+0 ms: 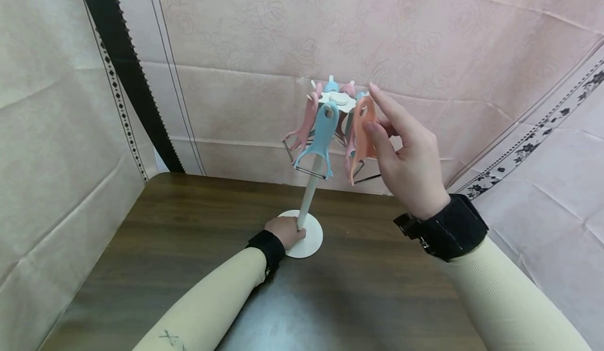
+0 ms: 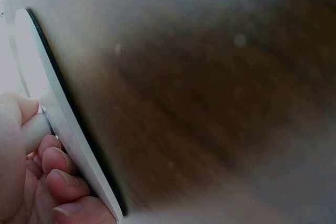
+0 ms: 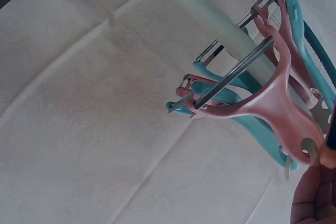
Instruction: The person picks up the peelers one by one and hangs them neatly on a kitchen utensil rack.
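Several Y-shaped peelers hang from hooks around the white top (image 1: 338, 98) of an upright stand. A blue peeler (image 1: 323, 131) faces the front, and a pink peeler (image 1: 309, 118) hangs to its left. My left hand (image 1: 285, 231) grips the foot of the pole (image 1: 309, 196), just above the round white base (image 1: 313, 240); its fingers (image 2: 65, 184) curl under the pole there. At the rack's right side, my right hand (image 1: 410, 154) pinches an orange peeler (image 1: 364, 125) by its handle. Another pink peeler (image 3: 283, 98) hangs close by in the right wrist view, partly covering blue ones.
The stand rests near the back edge of a brown wooden table (image 1: 212, 220). Pale patterned cloth (image 1: 245, 36) hangs behind it, with more cloth at both sides. A dark strip (image 1: 127, 68) runs down at the left.
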Demonstrator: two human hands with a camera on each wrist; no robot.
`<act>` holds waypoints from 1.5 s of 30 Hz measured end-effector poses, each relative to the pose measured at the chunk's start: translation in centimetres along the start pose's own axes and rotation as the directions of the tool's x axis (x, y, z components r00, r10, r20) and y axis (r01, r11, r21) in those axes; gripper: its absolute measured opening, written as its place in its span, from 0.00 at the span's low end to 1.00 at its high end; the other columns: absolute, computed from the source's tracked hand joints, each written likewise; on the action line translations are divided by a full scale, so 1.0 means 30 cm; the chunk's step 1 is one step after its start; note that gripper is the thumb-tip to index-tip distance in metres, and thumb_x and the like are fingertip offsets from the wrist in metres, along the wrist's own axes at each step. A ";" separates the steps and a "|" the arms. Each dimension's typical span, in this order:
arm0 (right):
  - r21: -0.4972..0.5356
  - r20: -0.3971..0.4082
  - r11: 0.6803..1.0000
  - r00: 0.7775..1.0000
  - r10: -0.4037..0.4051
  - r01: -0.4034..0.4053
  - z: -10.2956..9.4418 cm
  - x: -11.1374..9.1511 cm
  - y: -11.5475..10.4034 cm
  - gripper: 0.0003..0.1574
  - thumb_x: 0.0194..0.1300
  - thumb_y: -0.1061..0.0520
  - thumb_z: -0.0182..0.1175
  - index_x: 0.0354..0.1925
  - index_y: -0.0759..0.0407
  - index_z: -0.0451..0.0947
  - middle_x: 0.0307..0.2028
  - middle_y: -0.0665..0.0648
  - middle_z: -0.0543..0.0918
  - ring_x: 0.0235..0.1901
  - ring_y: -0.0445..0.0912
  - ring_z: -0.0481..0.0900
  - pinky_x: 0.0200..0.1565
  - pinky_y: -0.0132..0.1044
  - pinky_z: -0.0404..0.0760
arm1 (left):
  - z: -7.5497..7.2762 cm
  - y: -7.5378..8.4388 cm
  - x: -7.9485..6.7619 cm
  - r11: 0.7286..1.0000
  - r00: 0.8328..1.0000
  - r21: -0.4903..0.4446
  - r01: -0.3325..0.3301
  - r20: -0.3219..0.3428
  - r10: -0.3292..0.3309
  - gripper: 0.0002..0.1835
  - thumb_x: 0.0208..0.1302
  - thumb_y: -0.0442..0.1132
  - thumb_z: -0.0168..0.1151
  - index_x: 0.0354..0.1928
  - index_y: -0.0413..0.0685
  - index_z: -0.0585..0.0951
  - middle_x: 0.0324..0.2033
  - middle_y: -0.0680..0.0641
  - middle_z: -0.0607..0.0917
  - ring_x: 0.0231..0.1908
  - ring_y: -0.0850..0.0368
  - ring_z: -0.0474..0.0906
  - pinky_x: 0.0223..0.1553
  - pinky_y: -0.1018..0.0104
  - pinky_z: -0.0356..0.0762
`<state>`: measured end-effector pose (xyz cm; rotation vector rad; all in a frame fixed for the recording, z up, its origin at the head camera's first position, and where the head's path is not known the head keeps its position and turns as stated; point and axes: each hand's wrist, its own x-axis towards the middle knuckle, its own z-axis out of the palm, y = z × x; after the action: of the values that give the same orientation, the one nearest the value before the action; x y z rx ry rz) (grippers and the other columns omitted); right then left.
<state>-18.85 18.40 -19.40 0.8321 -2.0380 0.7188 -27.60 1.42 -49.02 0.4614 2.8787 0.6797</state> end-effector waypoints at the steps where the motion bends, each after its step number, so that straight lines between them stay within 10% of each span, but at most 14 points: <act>1: 0.003 -0.001 1.000 1.000 -0.006 0.006 0.003 0.002 0.000 0.33 0.66 0.64 0.60 0.67 0.53 0.69 0.31 0.57 0.81 0.30 0.43 0.75 0.27 0.28 0.67 | 0.000 -0.001 0.000 1.000 1.000 0.000 0.000 0.002 0.000 0.13 0.65 0.51 0.59 0.33 0.50 0.83 0.22 0.55 0.81 0.26 0.57 0.76 0.35 0.58 0.75; 21: -0.002 0.035 1.000 0.999 0.015 -0.015 0.043 -0.007 0.009 0.30 0.66 0.63 0.60 0.66 0.54 0.71 0.30 0.56 0.83 0.26 0.41 0.76 0.31 0.28 0.71 | -0.020 0.009 -0.019 1.000 1.000 0.022 -0.011 0.007 0.011 0.13 0.66 0.51 0.58 0.34 0.49 0.84 0.23 0.54 0.82 0.27 0.57 0.77 0.34 0.58 0.75; 30: 0.034 0.080 0.982 0.980 0.182 -0.185 0.064 -0.026 -0.004 0.24 0.67 0.61 0.59 0.54 0.66 0.59 0.32 0.56 0.82 0.28 0.42 0.77 0.27 0.27 0.73 | -0.022 0.012 -0.024 1.000 1.000 0.025 -0.010 0.007 0.010 0.14 0.66 0.50 0.58 0.35 0.48 0.84 0.23 0.53 0.82 0.27 0.56 0.77 0.34 0.58 0.75; 45: 0.031 0.124 0.969 0.963 0.238 -0.243 0.074 -0.052 0.004 0.27 0.64 0.58 0.63 0.52 0.65 0.59 0.29 0.54 0.80 0.27 0.40 0.75 0.29 0.28 0.73 | -0.006 0.000 -0.013 1.000 1.000 0.012 -0.020 -0.013 0.020 0.14 0.66 0.51 0.59 0.35 0.48 0.83 0.24 0.52 0.82 0.26 0.55 0.78 0.32 0.57 0.76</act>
<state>-19.24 17.34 -21.86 0.6728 -2.2638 0.8708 -27.25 1.22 -48.83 0.4894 2.8955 0.6715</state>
